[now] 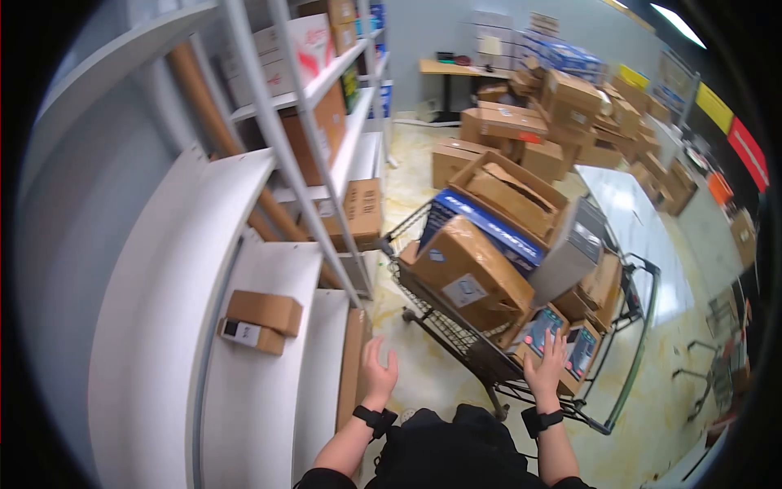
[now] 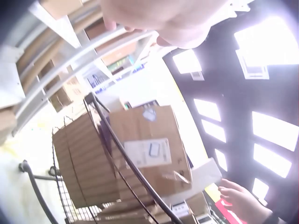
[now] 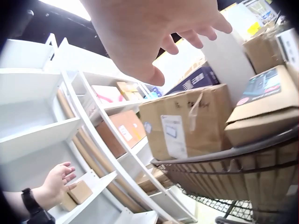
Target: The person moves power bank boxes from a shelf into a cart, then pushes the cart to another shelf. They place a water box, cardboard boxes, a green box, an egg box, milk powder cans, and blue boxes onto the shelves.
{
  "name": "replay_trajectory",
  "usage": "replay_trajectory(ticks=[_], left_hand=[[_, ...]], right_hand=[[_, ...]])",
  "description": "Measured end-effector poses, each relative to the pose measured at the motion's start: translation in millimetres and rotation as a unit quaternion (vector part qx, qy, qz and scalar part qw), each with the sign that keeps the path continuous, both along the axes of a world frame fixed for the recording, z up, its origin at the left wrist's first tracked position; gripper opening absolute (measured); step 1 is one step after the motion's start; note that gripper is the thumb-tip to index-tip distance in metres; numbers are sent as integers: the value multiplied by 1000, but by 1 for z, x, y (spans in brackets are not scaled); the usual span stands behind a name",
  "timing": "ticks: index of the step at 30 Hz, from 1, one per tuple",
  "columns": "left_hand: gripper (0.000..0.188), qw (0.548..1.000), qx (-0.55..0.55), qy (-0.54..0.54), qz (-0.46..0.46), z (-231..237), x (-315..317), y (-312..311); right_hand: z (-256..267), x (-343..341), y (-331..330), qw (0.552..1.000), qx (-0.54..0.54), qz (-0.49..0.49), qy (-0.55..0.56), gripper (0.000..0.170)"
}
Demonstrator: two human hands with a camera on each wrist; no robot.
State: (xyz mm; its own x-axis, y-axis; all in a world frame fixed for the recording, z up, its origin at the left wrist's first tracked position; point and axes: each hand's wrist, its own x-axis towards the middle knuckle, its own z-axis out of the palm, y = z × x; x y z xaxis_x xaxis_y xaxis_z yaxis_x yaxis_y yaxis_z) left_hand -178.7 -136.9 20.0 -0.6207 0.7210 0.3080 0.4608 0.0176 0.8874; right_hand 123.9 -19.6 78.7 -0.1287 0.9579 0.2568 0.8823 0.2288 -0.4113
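Cardboard, probably stiff and fairly light, forms the two printed boxes (image 1: 583,346) at four o'clock in the cart (image 1: 444,322), best taken by opposite side walls since the printed tops may be slick. The right hand (image 1: 547,368) is over them, fingers spread, gripping nothing, though contact I cannot tell; the left hand (image 1: 379,375), loose and empty, is at nine o'clock from it.

piled cartons (image 1: 573,99) beside a tan table (image 1: 454,70); red panel (image 1: 748,151) beside yellow panel (image 1: 714,107)
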Motion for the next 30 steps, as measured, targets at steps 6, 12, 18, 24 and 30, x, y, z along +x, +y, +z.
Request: replay_trajectory(ticks=[6,12,18,24,30], left_hand=[[47,912,56,163,373,22,-112,-72],[62,868,-142,300,369,25,-194,-104],[72,829,-431,157,320,55,-234,-92],[69,883,-337,22,326,51,-233,-94],[43,888,-185,140,398,4,-217,-137]], right_hand=[[2,-103,-16,962,-9,263,74,58],[-5,-207,-28,877,-60,470,76,58],[-21,-336,-50,795,-93,592,99,66],[-29,-441,-70,809,-98,577,49,82],[-32,-488,-81,858,-84,505,-36,98]])
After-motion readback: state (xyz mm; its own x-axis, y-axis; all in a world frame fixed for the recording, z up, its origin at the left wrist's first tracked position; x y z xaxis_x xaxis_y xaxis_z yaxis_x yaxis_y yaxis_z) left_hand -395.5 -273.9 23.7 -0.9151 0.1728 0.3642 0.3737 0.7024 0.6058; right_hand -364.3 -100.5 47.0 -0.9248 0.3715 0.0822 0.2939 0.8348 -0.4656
